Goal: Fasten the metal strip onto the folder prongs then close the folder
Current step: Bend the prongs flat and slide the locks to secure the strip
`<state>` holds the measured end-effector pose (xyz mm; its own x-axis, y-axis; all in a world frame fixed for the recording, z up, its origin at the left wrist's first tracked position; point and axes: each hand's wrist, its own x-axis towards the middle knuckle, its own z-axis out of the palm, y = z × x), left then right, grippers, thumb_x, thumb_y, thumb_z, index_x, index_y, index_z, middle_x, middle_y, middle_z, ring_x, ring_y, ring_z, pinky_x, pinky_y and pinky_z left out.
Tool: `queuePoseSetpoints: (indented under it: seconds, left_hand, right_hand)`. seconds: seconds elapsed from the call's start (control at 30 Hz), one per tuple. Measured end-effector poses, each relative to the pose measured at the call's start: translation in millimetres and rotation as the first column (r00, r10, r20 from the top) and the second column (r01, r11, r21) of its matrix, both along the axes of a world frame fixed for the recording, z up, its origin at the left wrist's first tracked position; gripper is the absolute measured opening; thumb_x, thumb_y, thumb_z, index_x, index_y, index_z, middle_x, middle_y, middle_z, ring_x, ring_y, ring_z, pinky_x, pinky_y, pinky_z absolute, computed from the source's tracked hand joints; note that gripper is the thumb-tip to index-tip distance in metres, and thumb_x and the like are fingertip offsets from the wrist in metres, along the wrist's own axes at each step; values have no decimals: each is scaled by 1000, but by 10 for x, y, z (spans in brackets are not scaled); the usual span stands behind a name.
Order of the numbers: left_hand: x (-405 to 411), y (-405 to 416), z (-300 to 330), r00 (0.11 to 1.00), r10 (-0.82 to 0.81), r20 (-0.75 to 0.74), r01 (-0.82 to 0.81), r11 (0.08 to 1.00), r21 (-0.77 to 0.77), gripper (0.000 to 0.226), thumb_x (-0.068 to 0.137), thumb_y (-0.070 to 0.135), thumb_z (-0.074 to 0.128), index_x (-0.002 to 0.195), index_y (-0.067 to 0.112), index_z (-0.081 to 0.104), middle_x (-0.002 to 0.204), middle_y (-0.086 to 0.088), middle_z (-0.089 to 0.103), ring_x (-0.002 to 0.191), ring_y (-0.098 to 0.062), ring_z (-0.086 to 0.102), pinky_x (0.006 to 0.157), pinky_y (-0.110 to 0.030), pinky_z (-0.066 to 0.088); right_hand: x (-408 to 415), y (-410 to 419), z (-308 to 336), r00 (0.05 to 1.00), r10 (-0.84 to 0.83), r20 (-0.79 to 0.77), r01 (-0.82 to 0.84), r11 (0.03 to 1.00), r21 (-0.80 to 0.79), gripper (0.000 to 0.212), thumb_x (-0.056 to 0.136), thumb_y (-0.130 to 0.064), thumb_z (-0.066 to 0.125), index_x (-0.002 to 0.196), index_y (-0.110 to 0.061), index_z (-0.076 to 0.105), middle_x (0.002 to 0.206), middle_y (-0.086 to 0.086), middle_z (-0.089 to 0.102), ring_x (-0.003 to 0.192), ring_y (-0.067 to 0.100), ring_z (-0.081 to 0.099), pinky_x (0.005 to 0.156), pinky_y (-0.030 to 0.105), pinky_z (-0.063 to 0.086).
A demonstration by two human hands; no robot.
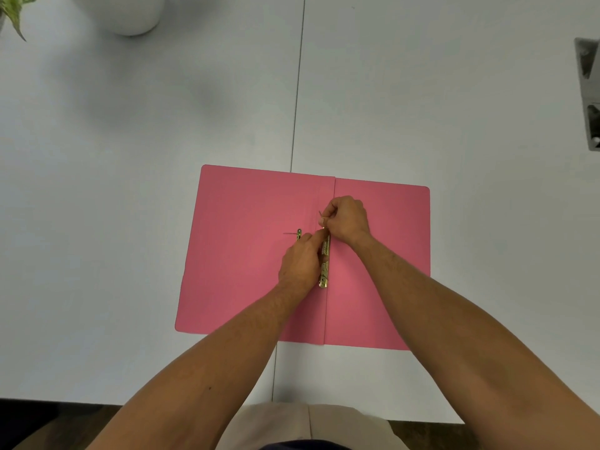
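Note:
A pink folder [246,280] lies open and flat on the white table. A brass-coloured metal strip [325,254] lies along its centre fold. My left hand [300,264] rests beside the strip, its fingertips pinched at the strip's far end. My right hand [347,219] sits just beyond, fingers closed on a thin upright prong [320,215] that sticks up at the fold. A second small metal piece [299,233] with a thin wire end shows on the left leaf, partly hidden by my left hand.
A white round pot [130,14] and a green leaf [16,14] stand at the far left. A grey metal bracket [589,92] sits at the right edge. A seam [297,92] runs down the table's middle. The table's front edge [97,399] is close to my body.

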<state>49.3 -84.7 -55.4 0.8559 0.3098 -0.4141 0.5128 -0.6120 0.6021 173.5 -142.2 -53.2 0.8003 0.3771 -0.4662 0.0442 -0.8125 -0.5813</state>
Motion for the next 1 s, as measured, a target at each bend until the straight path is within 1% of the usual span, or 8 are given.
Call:
queuePoseSetpoints:
  seconds: [0.2, 0.37, 0.43, 0.5, 0.63, 0.73, 0.87, 1.0]
  left_hand:
    - [-15, 13, -27, 1000, -22, 13, 22, 1000, -2, 55, 91, 7, 45, 140, 29, 45, 93, -7, 56, 82, -26, 55, 70, -41, 51]
    - [-31, 10, -28, 998, -44, 39, 44, 999, 3, 54, 92, 7, 46, 141, 28, 44, 89, -3, 50, 77, -23, 51, 63, -34, 40]
    - [-13, 13, -18, 998, -46, 31, 46, 999, 3, 52, 91, 7, 45, 139, 28, 47, 90, -6, 53, 78, -27, 54, 63, -34, 40]
    - [-10, 14, -19, 999, -44, 20, 44, 999, 4, 50, 91, 7, 46, 137, 27, 49, 92, -8, 56, 80, -29, 56, 64, -36, 43]
    - [-29, 14, -19, 999, 26, 31, -25, 998, -51, 44, 90, 9, 52, 130, 27, 55, 88, -4, 59, 81, -25, 58, 71, -42, 52]
    - [-19, 8, -23, 993, 117, 6, -115, 988, -100, 27, 85, 7, 56, 107, 22, 59, 72, 10, 57, 73, -21, 60, 67, -43, 54]
    - [-2, 17, -29, 992, 124, -19, -125, 988, -95, 17, 84, 7, 56, 97, 19, 57, 72, 8, 59, 69, -21, 58, 65, -43, 53]
    - [12, 15, -35, 991, 130, -19, -131, 987, -94, 17, 84, 5, 55, 93, 19, 56, 65, 13, 53, 64, -17, 54, 57, -33, 44]
  right_hand:
    - [-54, -132, 15, 998, -65, -10, 65, 995, 75, 8, 78, -4, 74, 86, -6, 74, 89, 9, 74, 78, 14, 64, 77, 27, 54]
    - [-278, -377, 45, 989, -135, -66, 145, 973, 180, 18, 84, 1, 64, 98, -6, 74, 98, 8, 75, 87, 12, 67, 75, 5, 46]
    - [-363, -429, 38, 985, -150, -90, 166, 965, 203, 23, 84, 3, 63, 103, -6, 73, 102, 8, 74, 89, 9, 67, 73, -2, 45]
    - [-392, -437, 36, 982, -165, -97, 182, 961, 208, 24, 84, 3, 63, 104, -6, 73, 102, 8, 74, 89, 9, 66, 72, -4, 44]
    - [-335, -364, 64, 979, -191, -76, 203, 956, 212, 12, 80, 0, 70, 89, -8, 73, 88, 6, 75, 73, 7, 65, 63, 0, 46]
    - [-281, -308, 98, 987, -158, -32, 162, 965, 206, 15, 75, 0, 74, 77, -12, 67, 76, 4, 71, 64, 9, 64, 61, 12, 49]
    - [-238, -251, 126, 1000, 10, -17, -7, 982, 188, 22, 77, 8, 66, 87, -12, 65, 76, 4, 68, 69, 12, 64, 64, 17, 51]
    - [-169, -266, 116, 990, 142, 9, -142, 983, 114, 31, 80, 13, 56, 98, -8, 70, 87, 8, 69, 77, 15, 62, 74, 23, 51]
